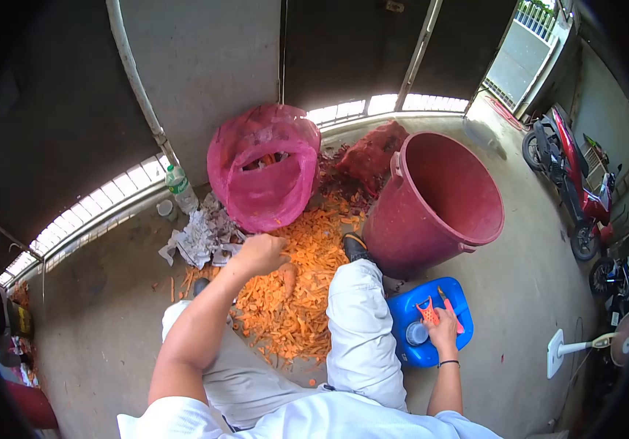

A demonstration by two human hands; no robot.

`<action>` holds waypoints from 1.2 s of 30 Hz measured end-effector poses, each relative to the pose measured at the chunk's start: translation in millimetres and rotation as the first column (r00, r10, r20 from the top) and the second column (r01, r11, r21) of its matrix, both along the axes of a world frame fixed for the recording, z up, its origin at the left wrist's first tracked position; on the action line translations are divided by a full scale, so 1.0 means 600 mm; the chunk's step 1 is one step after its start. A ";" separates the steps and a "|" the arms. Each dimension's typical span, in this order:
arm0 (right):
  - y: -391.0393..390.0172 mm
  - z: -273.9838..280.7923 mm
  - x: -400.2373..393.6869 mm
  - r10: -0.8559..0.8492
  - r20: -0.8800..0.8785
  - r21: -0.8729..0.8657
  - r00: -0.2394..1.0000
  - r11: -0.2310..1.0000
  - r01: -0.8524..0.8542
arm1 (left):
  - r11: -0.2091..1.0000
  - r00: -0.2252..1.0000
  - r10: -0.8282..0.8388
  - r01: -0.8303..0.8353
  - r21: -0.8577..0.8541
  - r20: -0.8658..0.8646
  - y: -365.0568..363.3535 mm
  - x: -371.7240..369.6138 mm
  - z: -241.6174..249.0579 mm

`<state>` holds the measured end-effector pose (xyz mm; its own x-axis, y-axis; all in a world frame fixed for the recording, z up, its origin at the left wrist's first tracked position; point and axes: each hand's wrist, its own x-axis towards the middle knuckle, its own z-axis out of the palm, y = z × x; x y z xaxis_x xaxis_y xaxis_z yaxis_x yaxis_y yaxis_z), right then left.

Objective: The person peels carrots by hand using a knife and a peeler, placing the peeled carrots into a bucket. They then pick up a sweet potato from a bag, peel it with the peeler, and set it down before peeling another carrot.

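My left hand is closed above the heap of orange carrot peelings, its fingers around the upper end of a carrot that hangs down. To my right, my right hand is closed on an orange peeler above a blue plastic jug. The jug lies on the floor beside my right leg, its pale cap close to my fingers. Next to the peeler, a knife with a pinkish-red handle rests on the jug.
A tall dark-red bin stands beyond my right foot. Ahead are a pink plastic bag, a red mesh sack, crumpled paper and a plastic bottle. A fan and a red motorbike are at right.
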<state>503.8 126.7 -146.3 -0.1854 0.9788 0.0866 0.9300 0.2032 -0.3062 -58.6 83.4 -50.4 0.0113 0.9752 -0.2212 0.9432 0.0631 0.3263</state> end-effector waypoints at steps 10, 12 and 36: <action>0.017 -0.007 -0.007 -0.092 -0.017 -0.135 0.996 0.987 0.089 | 0.978 0.980 0.198 -0.196 -0.074 0.029 0.052 -0.063 -0.260; 0.014 -0.007 -0.007 -0.079 -0.006 -0.158 0.997 0.984 0.077 | 0.923 0.988 0.149 -0.152 -0.353 -0.035 0.055 -0.051 -0.276; 0.003 -0.001 0.011 -0.017 0.026 -0.114 1.000 0.993 0.020 | 0.820 0.870 0.481 -0.404 -0.405 0.107 0.091 -0.046 -0.450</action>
<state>510.2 128.4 -147.1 -0.1676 0.9854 -0.0306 0.9410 0.1506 -0.3030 -86.4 137.8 -320.2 -0.3215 0.7372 -0.5943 0.7032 0.6062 0.3716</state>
